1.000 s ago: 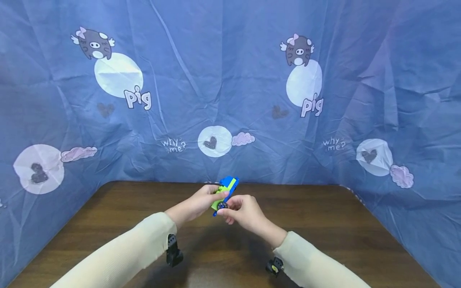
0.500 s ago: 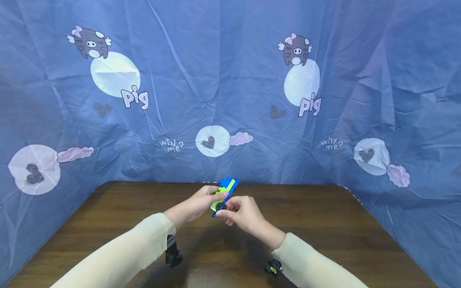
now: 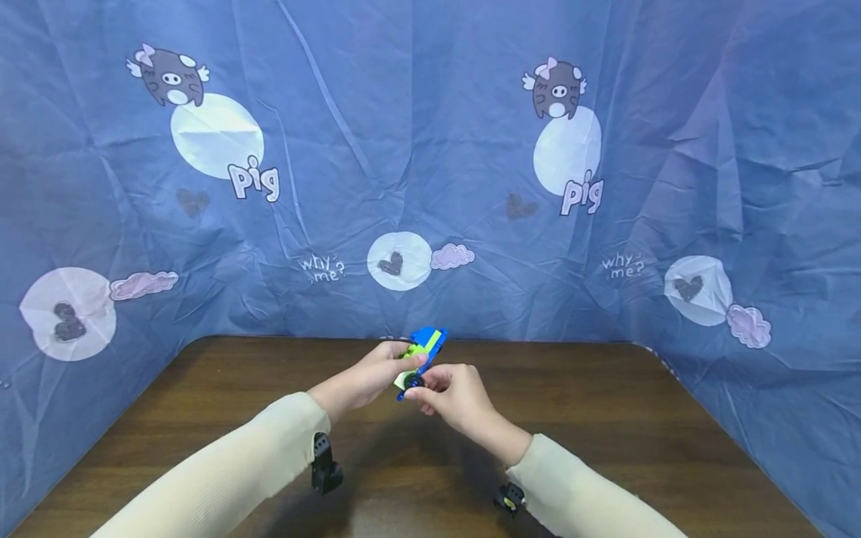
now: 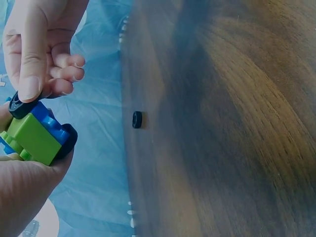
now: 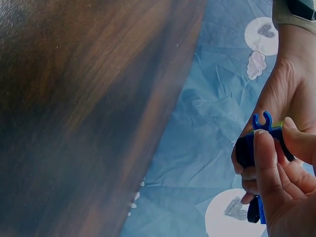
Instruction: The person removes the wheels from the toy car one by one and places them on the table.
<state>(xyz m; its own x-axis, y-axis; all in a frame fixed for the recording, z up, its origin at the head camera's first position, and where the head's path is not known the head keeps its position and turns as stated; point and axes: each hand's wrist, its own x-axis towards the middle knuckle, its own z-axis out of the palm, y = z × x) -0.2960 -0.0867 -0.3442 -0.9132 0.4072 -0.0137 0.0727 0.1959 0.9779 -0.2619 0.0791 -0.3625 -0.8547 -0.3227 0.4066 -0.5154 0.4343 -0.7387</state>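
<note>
A blue and lime-green building-brick toy car (image 3: 425, 349) is tilted in my left hand (image 3: 377, 372), whose thumb lies across its side above the table. My right hand (image 3: 456, 394) pinches a black wheel (image 3: 414, 381) at the car's lower end. In the left wrist view the right thumb presses on that wheel (image 4: 20, 107), and another black wheel (image 4: 69, 140) shows on the opposite side, partly covered by the left hand. A blue forked clip (image 5: 262, 121) sticks out from the car's end in the right wrist view. The palm and fingers hide much of the body.
A loose black tire (image 4: 137, 119) stands on the brown wooden table (image 4: 222, 148) near its edge in the left wrist view; the hands block it in the head view. A blue printed cloth (image 3: 417, 179) hangs behind the table and along both sides.
Both hands keep their hold and the car stays almost where it was. The right thumb remains at the wheel; the head view shifts slightly.
</note>
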